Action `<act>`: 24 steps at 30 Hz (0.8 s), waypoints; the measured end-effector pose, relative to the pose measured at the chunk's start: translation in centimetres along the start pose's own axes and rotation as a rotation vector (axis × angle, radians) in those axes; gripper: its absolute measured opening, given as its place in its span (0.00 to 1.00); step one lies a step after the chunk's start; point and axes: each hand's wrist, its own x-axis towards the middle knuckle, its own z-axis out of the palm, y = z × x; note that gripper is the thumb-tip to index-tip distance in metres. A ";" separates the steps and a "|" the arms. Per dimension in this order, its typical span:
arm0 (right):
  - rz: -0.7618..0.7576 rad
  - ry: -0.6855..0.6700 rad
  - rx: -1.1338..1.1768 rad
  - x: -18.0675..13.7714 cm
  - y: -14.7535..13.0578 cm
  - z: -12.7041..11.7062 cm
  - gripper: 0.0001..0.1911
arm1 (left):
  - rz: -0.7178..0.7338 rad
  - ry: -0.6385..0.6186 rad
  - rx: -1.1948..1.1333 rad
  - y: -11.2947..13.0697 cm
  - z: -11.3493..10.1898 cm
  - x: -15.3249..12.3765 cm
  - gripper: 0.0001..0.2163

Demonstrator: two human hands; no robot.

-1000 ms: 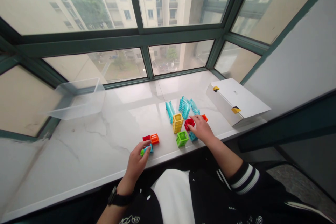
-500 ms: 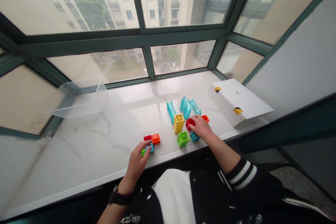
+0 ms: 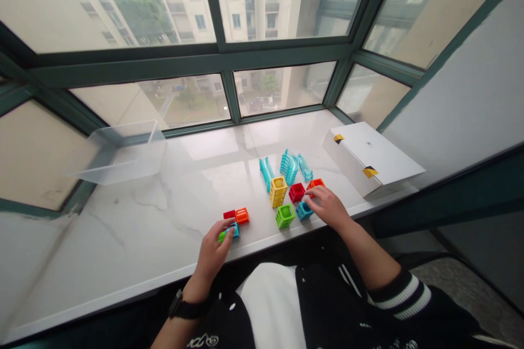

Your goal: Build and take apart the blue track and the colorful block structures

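Small plastic cube blocks lie on a white marble sill [image 3: 164, 218]. My left hand [image 3: 213, 253] pinches a green and blue block piece [image 3: 228, 233], just in front of a joined red and orange pair [image 3: 236, 215]. My right hand [image 3: 329, 207] rests with curled fingers beside a blue cube [image 3: 303, 210], fingertips near a red cube [image 3: 296, 192] and an orange cube [image 3: 315, 183]; I cannot make out anything in it. A tall yellow block [image 3: 278, 191] and a green cube [image 3: 285, 216] stand between my hands. Teal curved track pieces [image 3: 289, 166] lie behind them.
A clear plastic tub [image 3: 123, 152] stands at the back left of the sill near the window. A white cardboard box [image 3: 370, 161] lies at the right end against the wall. Window frames bound the sill at the back.
My right hand has slid right and back off the red cube, which now sits uncovered on the sill. My left hand has stayed on the green and blue piece.
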 end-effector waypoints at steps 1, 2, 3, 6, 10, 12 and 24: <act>-0.012 -0.035 0.002 -0.4 0.1 0.1 0.10 | -0.002 -0.003 -0.001 -0.1 0.1 0.0 0.16; -0.021 -0.066 0.002 -0.8 0.3 0.2 0.10 | -0.005 -0.006 -0.003 -0.2 0.2 0.0 0.16; -0.027 -0.094 0.003 -1.1 0.4 0.3 0.10 | -0.008 -0.009 -0.005 -0.3 0.2 0.0 0.16; -0.031 -0.136 0.008 -1.6 0.7 0.7 0.10 | -0.014 -0.018 -0.011 -0.6 0.4 -0.1 0.15; -0.028 -0.132 0.016 -1.6 0.7 0.8 0.10 | -0.015 -0.005 0.005 -0.8 0.2 -0.3 0.15; -0.033 -0.127 0.012 -1.6 0.7 0.8 0.10 | 0.003 0.015 0.031 -0.8 0.0 -0.3 0.15; -0.165 0.325 0.097 -0.2 -4.3 -1.6 0.16 | 0.011 0.019 0.356 -4.9 -1.1 -0.6 0.25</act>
